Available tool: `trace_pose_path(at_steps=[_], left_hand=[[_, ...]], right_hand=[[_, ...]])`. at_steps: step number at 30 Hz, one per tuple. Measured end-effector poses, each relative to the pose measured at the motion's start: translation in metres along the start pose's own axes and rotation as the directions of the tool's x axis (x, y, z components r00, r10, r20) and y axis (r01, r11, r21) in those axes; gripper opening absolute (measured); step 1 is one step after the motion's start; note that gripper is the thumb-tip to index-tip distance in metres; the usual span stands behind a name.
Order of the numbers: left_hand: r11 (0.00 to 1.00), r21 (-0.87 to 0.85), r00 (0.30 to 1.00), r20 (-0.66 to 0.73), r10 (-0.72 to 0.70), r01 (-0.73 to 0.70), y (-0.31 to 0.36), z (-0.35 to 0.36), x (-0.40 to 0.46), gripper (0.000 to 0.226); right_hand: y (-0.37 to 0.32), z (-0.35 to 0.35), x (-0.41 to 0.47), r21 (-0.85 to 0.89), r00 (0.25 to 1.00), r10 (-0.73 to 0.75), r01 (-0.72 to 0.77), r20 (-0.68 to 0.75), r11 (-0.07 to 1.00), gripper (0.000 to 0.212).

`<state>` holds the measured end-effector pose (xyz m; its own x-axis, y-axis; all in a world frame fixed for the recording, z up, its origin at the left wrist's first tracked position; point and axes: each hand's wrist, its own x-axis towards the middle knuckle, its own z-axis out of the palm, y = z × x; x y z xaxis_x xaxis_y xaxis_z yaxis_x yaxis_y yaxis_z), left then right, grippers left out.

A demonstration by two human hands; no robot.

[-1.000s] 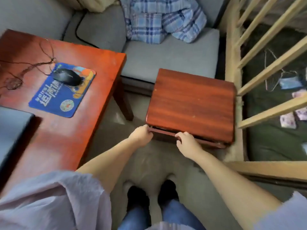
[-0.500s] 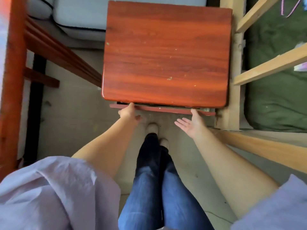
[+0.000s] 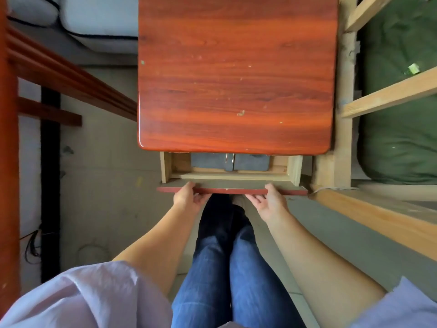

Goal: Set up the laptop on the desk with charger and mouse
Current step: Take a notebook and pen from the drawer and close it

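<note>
A small red-brown cabinet (image 3: 236, 74) stands in front of me, seen from above. Its drawer (image 3: 233, 190) is pulled partly out. My left hand (image 3: 189, 196) grips the drawer front near its left end. My right hand (image 3: 267, 200) holds the same front from below near its right end, fingers curled under the edge. Inside the drawer lies a dark grey flat object (image 3: 230, 162) with a thin metal piece at its middle; most of it is hidden under the cabinet top. The laptop, mouse and mouse pad are out of view.
The red wooden desk's edge and rails (image 3: 59, 74) run along the left. A grey sofa cushion (image 3: 94, 17) lies beyond. A pale wooden frame (image 3: 387, 95) with green bedding (image 3: 402, 129) stands close on the right. My legs (image 3: 231, 268) are below the drawer. Cables (image 3: 32, 247) lie on the floor at left.
The drawer has slid out toward me, exposing its pale wooden sides and the dark object inside. My view has dropped closer over the cabinet; the desk top with the mouse has left the frame.
</note>
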<state>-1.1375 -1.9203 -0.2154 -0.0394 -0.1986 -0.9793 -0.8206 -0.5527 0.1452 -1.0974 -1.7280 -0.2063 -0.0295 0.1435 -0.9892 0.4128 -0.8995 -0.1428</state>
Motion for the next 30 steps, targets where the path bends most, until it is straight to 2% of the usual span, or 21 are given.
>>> trace_pose_path(at_steps=[3, 5, 10, 13, 14, 15, 17, 18, 19, 21, 22, 23, 24, 26, 28, 30], left_hand=[[0.999, 0.008, 0.999, -0.029, -0.04, 0.04, -0.004, -0.002, 0.009, 0.03], [0.998, 0.01, 0.997, -0.051, -0.057, 0.058, -0.005, 0.0, 0.016, 0.036], [1.0, 0.009, 0.992, -0.123, -0.005, 0.006, -0.013, 0.005, 0.029, 0.031], [0.988, 0.144, 0.997, -0.051, -0.05, 0.057, -0.013, 0.001, 0.015, 0.026], [0.956, 0.28, 0.996, -0.004, -0.091, 0.088, -0.011, -0.002, 0.007, 0.031], [0.871, 0.481, 0.989, 0.048, -0.137, 0.097, -0.009, -0.006, -0.001, 0.04], [0.606, 0.795, 0.971, 0.119, -0.208, 0.033, 0.002, -0.011, -0.013, 0.044], [0.515, 0.856, 0.97, 0.149, -0.19, -0.03, 0.01, -0.009, -0.018, 0.041], [0.491, 0.864, 0.976, 0.189, -0.111, -0.112, 0.018, -0.004, -0.018, 0.036], [0.482, 0.82, 0.949, 0.237, 0.208, -0.31, 0.036, 0.012, -0.009, 0.029], [0.417, 0.819, 0.889, 0.226, 0.398, -0.394, 0.045, 0.019, -0.004, 0.031], [0.332, 0.837, 0.821, 0.218, 0.527, -0.435, 0.052, 0.026, 0.002, 0.034], [0.28, 0.846, 0.791, 0.237, 0.564, -0.453, 0.056, 0.032, 0.009, 0.034], [0.279, 0.838, 0.813, 0.286, 0.507, -0.469, 0.056, 0.041, 0.027, 0.03], [0.356, 0.815, 0.836, 0.257, 0.485, -0.457, 0.051, 0.048, 0.04, 0.029], [0.426, 0.762, 0.821, 0.234, 0.521, -0.487, 0.049, 0.05, 0.048, 0.031]], right_hand=[[0.009, -0.006, 0.011, 0.01, 1.0, 0.013, -0.013, -0.014, 1.0, 0.038], [0.014, -0.007, 0.02, 0.009, 1.0, 0.0, 0.0, -0.021, 1.0, 0.036], [0.021, -0.013, 0.031, -0.034, 0.998, -0.061, 0.061, 0.008, 0.998, 0.033], [0.017, -0.017, 0.021, -0.196, 0.998, 0.033, -0.023, 0.048, 0.98, 0.024], [0.012, -0.018, 0.014, -0.335, 0.992, 0.101, -0.071, 0.072, 0.939, 0.03], [0.006, -0.018, 0.007, -0.52, 0.981, 0.164, -0.087, 0.102, 0.85, 0.04], [-0.008, -0.015, -0.004, -0.81, 0.964, 0.198, 0.028, 0.177, 0.586, 0.046], [-0.016, -0.011, -0.006, -0.86, 0.965, 0.134, 0.132, 0.225, 0.493, 0.042], [-0.024, -0.004, -0.005, -0.865, 0.962, 0.016, 0.237, 0.272, 0.441, 0.036], [-0.042, 0.014, 0.004, -0.811, 0.914, -0.261, 0.398, 0.311, 0.428, 0.026], [-0.049, 0.024, 0.009, -0.8, 0.872, -0.39, 0.449, 0.294, 0.399, 0.022], [-0.054, 0.033, 0.016, -0.827, 0.833, -0.483, 0.458, 0.27, 0.326, 0.018], [-0.057, 0.04, 0.023, -0.876, 0.809, -0.53, 0.425, 0.254, 0.229, 0.012], [-0.055, 0.048, 0.038, -0.949, 0.843, -0.496, 0.298, 0.21, 0.103, 0.013], [-0.048, 0.052, 0.051, -0.964, 0.889, -0.428, 0.237, 0.166, 0.118, 0.021], [-0.046, 0.053, 0.057, -0.964, 0.892, -0.426, 0.23, 0.153, 0.135, 0.035]])
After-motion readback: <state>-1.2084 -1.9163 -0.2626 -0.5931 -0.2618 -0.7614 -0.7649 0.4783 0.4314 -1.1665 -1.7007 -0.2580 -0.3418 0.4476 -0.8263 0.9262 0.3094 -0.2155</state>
